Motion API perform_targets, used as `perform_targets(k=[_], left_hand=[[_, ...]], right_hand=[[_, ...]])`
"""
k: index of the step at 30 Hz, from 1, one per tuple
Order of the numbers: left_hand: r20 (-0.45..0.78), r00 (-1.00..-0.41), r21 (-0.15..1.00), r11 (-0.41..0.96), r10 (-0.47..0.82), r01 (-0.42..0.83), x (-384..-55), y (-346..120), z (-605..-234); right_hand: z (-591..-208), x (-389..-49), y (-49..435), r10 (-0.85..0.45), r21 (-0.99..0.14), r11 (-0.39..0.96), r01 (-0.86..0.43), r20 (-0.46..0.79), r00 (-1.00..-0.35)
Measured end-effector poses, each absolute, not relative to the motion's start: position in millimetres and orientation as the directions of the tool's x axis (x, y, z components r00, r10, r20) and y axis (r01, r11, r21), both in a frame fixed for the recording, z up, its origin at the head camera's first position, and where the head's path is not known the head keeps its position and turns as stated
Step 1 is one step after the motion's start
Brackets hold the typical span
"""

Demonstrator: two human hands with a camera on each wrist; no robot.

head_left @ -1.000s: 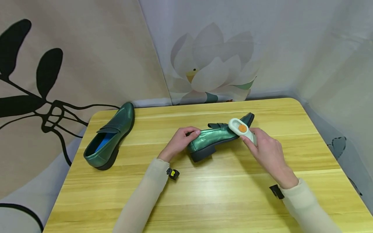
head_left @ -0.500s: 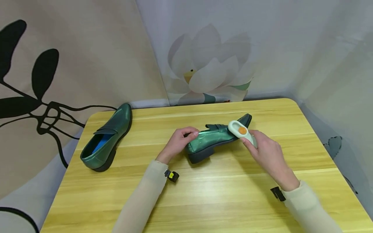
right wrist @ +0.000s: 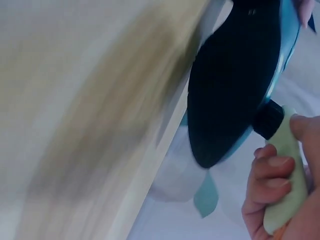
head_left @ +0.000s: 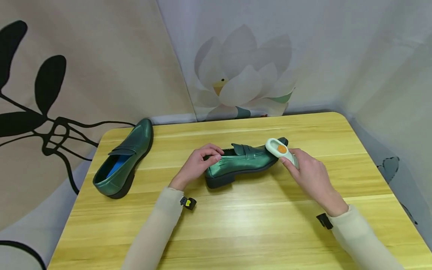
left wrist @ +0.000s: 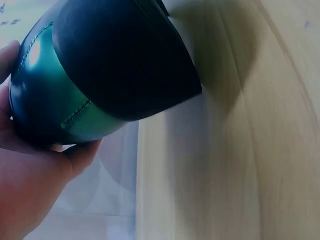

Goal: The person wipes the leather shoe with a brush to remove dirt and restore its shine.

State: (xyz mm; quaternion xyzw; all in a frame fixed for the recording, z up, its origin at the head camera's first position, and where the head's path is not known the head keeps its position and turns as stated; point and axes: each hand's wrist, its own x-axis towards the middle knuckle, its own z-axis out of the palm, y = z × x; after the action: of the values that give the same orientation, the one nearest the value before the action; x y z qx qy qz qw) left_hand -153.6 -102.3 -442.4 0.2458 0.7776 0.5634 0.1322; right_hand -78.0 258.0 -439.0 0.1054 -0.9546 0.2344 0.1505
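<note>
A shiny green loafer [head_left: 243, 161] with a black sole is held by the heel end in my left hand [head_left: 198, 162], toe pointing right. The left wrist view shows the fingers and thumb around the back of the shoe [left wrist: 75, 100], tilted above the wood. My right hand [head_left: 312, 174] grips a pale green shoe brush [head_left: 281, 149] with an orange button. In the right wrist view its black head [right wrist: 268, 120] lies against the upper near the toe, and the dark sole [right wrist: 235, 85] faces the camera.
A second green loafer [head_left: 126, 159] with a blue insole stands at the table's left back edge. The wooden table [head_left: 236, 228] has a curtain [head_left: 287, 56] with printed flowers and leaves behind it.
My left hand has moved left with the loafer's heel. The shoe has turned flatter, its toe lower and its opening more visible. The brush has hardly moved, still at the toe.
</note>
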Motion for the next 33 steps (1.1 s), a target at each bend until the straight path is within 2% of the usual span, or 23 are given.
perform_targets(k=[10, 15, 20, 29, 33], left_hand=[[0.085, -0.838, 0.910, 0.301, 0.539, 0.285, -151.9, -99.7, -441.3], [0.082, -0.841, 0.904, 0.315, 0.535, 0.288, -151.1, -99.9, -441.7], [0.081, -0.852, 0.907, 0.317, 0.517, 0.278, -152.2, -101.9, -441.5], [0.051, -0.883, 0.927, 0.307, 0.467, 0.215, -160.3, -106.1, -444.7], [0.036, -0.888, 0.933, 0.304, 0.458, 0.194, -162.8, -105.5, -446.3]], right_hand=[[-444.6, -113.1, 287.2, 0.017, -0.458, 0.883, -0.100, 0.244, -0.970], [-448.8, -115.7, 293.3, 0.039, -0.496, 0.866, -0.056, 0.179, -0.983], [-445.8, -100.7, 280.0, 0.020, -0.515, 0.852, -0.093, 0.210, -0.978], [-449.6, -65.2, 247.6, -0.171, -0.491, 0.817, -0.302, 0.295, -0.940], [-452.8, -64.7, 250.8, -0.161, -0.498, 0.818, -0.287, 0.281, -0.946]])
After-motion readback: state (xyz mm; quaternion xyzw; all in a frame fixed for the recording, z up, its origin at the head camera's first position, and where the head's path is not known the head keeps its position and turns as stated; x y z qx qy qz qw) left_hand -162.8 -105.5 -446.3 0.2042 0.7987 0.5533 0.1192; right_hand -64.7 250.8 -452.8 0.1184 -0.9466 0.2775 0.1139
